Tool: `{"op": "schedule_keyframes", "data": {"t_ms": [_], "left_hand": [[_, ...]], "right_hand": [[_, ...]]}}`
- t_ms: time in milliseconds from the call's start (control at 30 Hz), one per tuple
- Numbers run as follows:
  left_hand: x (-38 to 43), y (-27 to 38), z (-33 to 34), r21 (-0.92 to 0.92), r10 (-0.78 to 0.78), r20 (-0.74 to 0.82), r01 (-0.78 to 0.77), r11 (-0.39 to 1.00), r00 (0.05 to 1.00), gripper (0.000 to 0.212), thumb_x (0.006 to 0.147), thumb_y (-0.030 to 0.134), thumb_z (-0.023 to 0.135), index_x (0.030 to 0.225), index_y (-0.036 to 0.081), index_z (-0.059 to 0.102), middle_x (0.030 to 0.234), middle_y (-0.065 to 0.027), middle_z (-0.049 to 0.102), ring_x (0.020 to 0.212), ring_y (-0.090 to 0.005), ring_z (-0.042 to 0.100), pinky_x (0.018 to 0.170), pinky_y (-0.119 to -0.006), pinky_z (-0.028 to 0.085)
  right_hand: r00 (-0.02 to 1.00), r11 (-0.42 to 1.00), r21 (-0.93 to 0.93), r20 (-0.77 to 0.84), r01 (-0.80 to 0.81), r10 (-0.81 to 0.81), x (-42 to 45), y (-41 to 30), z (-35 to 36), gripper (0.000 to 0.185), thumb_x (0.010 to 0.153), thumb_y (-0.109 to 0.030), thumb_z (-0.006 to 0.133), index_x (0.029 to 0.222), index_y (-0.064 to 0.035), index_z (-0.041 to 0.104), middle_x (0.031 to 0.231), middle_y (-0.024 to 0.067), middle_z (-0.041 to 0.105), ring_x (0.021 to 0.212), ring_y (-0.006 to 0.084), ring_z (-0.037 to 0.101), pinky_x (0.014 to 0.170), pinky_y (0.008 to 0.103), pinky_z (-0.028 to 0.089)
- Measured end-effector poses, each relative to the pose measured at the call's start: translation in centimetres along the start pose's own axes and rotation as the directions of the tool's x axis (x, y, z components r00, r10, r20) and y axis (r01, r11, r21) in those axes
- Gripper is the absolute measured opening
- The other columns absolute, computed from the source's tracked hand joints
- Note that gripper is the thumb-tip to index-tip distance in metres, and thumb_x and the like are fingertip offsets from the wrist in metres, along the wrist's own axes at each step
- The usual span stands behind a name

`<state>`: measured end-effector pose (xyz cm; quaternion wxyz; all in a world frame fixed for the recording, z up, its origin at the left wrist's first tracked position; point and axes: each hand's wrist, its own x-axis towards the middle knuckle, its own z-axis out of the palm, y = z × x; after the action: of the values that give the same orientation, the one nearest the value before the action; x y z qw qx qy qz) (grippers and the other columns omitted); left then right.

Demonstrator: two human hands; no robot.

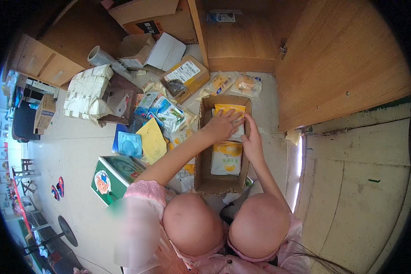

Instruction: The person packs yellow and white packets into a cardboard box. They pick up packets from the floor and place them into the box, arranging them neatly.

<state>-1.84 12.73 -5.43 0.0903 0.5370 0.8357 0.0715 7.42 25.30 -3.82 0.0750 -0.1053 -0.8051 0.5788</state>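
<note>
A narrow open cardboard box (202,137) lies in front of my knees on the floor. White and yellow packets are inside, with one packet (226,159) in plain sight in the near half. My left hand (225,126) rests flat, fingers spread, over a yellow and white packet (227,107) in the far half, covering most of it. My right hand (254,138) is at the box's right side, its fingertips reaching past the wall beside that same packet. Whether those fingers grip the wall or the packet's edge cannot be made out.
Left of the box lies a pile of sachets (171,111) and a yellow sheet (152,142). A green carton (104,178) stands nearer me. Beyond are a taped parcel (188,77), two wrapped foods (245,85), a woven-topped stool (89,92) and an open wooden cabinet door (342,61).
</note>
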Motion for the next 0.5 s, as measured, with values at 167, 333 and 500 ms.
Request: {"op": "schedule_keyframes", "data": {"t_ms": [167, 333, 500], "left_hand": [[0.3, 0.6, -0.2, 0.062, -0.036, -0.099, 0.042, 0.997, 0.994, 0.043, 0.082, 0.022, 0.048, 0.123, 0.011, 0.039, 0.131, -0.0104, 0.033, 0.123, -0.0298, 0.029, 0.095, -0.051, 0.028], [0.2, -0.7, 0.5, -0.036, -0.101, 0.030, 0.102, 0.994, 0.994, 0.043, 0.086, 0.028, 0.044, 0.124, 0.012, 0.036, 0.133, -0.0116, 0.030, 0.124, -0.0306, 0.027, 0.094, -0.055, 0.027], [0.1, -0.8, 1.1, -0.039, -0.086, -0.042, 0.085, 0.996, 0.995, 0.044, 0.087, 0.033, 0.040, 0.126, 0.013, 0.034, 0.132, -0.0120, 0.031, 0.122, -0.0298, 0.029, 0.094, -0.054, 0.027]], "right_hand": [[0.999, 0.999, -0.005, -0.018, 0.035, -0.035, 0.0, -0.5, -0.3, 0.061, 0.063, 0.013, 0.039, 0.122, -0.0048, 0.037, 0.125, 0.0181, 0.040, 0.119, 0.0304, 0.036, 0.100, 0.0338, 0.027], [0.999, 0.999, -0.002, 0.030, 0.046, -0.045, 0.2, -0.6, -0.3, 0.062, 0.063, 0.014, 0.035, 0.122, -0.0052, 0.037, 0.125, 0.0183, 0.039, 0.120, 0.0312, 0.035, 0.100, 0.0337, 0.026], [0.999, 1.000, 0.016, 0.048, 0.008, -0.009, 0.1, -0.7, -0.6, 0.063, 0.063, 0.015, 0.034, 0.122, -0.0057, 0.037, 0.125, 0.0190, 0.040, 0.119, 0.0320, 0.036, 0.099, 0.0335, 0.027]]}}
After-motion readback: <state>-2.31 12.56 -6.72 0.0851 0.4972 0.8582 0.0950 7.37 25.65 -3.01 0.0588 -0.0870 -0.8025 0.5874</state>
